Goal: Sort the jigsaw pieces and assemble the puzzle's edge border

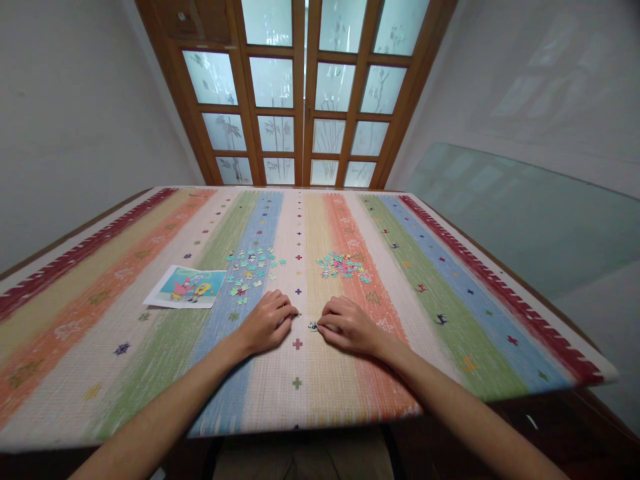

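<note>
My left hand (271, 321) rests on the cloth near the middle, fingers curled, thumb and fingertips close together; what they hold, if anything, is too small to tell. To its right, my right hand (349, 325) pinches a small puzzle piece (313, 327) at its left edge, against the cloth. A gap separates the two hands. Beyond my left hand lies a loose spread of puzzle pieces (249, 274). A denser pile of teal and pink pieces (342, 266) sits beyond my right hand. The picture sheet (187, 288) with cartoon figures lies at the left.
A striped, patterned cloth (297, 400) covers the table, its near edge in front of my body. Wooden doors with glass panes (273, 83) stand behind the table. At the right, a pale glass board (525, 213) leans by the wall.
</note>
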Demonstrator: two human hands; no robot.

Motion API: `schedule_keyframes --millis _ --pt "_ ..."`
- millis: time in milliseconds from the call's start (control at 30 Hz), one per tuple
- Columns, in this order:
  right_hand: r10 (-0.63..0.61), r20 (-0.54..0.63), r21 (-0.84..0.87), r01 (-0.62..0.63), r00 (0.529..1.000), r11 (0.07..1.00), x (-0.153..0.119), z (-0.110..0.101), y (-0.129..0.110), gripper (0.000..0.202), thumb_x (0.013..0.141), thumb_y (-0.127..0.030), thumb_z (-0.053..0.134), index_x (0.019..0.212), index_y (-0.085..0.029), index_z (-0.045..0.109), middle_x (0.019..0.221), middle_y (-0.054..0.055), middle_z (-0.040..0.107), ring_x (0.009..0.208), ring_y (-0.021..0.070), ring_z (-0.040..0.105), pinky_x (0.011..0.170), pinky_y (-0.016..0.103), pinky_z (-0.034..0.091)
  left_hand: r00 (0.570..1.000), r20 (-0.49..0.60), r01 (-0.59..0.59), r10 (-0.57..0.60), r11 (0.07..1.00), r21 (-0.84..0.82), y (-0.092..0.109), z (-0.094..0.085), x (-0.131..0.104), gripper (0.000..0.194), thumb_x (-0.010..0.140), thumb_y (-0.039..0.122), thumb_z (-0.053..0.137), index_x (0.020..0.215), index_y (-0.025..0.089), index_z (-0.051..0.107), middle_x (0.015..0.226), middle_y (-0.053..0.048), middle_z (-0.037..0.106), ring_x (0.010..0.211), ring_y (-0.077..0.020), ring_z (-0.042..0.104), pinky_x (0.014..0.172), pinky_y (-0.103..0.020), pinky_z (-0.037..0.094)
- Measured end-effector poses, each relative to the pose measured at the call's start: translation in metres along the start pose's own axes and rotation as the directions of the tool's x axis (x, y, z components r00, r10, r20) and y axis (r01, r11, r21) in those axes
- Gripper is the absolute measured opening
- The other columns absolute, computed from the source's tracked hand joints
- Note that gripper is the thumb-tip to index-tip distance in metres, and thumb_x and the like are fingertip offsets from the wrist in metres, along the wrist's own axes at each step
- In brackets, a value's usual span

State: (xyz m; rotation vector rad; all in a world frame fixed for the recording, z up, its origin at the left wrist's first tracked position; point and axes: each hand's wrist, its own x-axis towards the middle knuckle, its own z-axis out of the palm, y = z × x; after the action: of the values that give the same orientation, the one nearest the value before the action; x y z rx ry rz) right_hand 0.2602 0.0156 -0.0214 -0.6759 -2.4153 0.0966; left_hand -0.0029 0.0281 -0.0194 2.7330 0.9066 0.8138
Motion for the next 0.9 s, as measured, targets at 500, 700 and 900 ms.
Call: schedule_keyframes --millis 500,700,900 --pt "0.047 0.004 -0.003 -0.047 0.999 0.999 0.0023 -0.0004 -0.0061 0.016 0.094 -0.026 0.061 0.089 -0.017 0.073 0.085 0.008 0.067 0.077 0.0206 0.056 0.069 0.035 0.043 1.0 -0.003 0.029 -0.029 1.0 0.003 -0.0008 -0.0024 0.0001 0.025 0.096 0.015 0.047 0.097 0.016 0.072 0.09 -0.009 0.067 0.09 -0.0246 0.055 0.085 -0.041 0.046" --pt "0.042 -0.014 0.018 -0.042 0.999 0.999 0.0006 0.0008 -0.0066 0.015 0.094 -0.024 0.062 0.086 -0.018 0.073 0.084 0.008 0.067 0.076 0.0199 0.056 0.07 0.035 0.044 1.0 0.007 0.029 -0.029 0.999 0.015 -0.0012 -0.0057 0.0003 0.024 0.095 0.015 0.048 0.095 0.018 0.071 0.089 -0.008 0.066 0.091 -0.0246 0.055 0.086 -0.041 0.046" --pt "0.041 -0.02 0.026 -0.041 0.999 0.999 -0.001 -0.004 -0.0063 0.014 0.093 -0.023 0.063 0.084 -0.018 0.073 0.083 0.007 0.068 0.076 0.0197 0.056 0.069 0.035 0.044 1.0 -0.005 0.031 -0.031 0.999 0.043 -0.0048 -0.0066 -0.0005 0.023 0.096 0.015 0.048 0.094 0.018 0.07 0.089 -0.008 0.066 0.091 -0.0243 0.055 0.086 -0.04 0.046"
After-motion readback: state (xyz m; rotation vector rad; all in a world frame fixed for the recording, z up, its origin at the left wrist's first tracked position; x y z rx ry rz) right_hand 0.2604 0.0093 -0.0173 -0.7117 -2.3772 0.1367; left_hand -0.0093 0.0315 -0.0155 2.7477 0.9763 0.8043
